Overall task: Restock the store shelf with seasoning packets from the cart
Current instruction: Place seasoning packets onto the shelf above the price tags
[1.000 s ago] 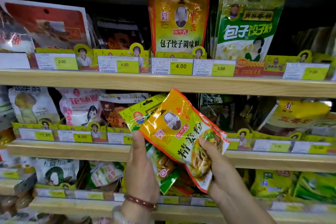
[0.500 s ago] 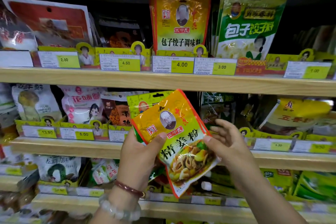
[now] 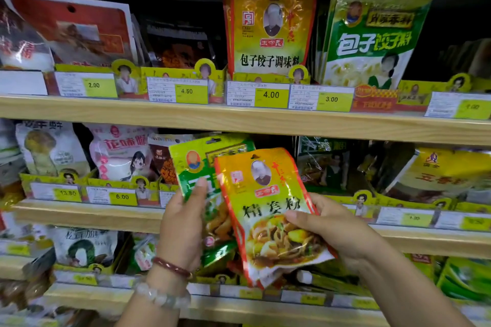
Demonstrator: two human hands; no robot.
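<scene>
Holding two seasoning packets up in front of the middle shelf (image 3: 79, 216), I have the yellow packet (image 3: 268, 210) in my right hand (image 3: 334, 231), thumb pressed across its printed face and fingers curled behind its right edge, so that grip pinches it. My left hand (image 3: 183, 223) pinches the green packet (image 3: 196, 167), thumb on its front, the rest behind. The yellow packet overlaps the green one and lies to the right of it, its long axis running up and slightly leftward, hang-hole end toward the shelf above. The dark slot on the middle shelf lies just behind and above its top edge, so my right hand is the nearer one to feed it in, top end first, I judge. On the upper shelf (image 3: 239, 119) stands a similar yellow pouch (image 3: 271, 32), well above my grip.
</scene>
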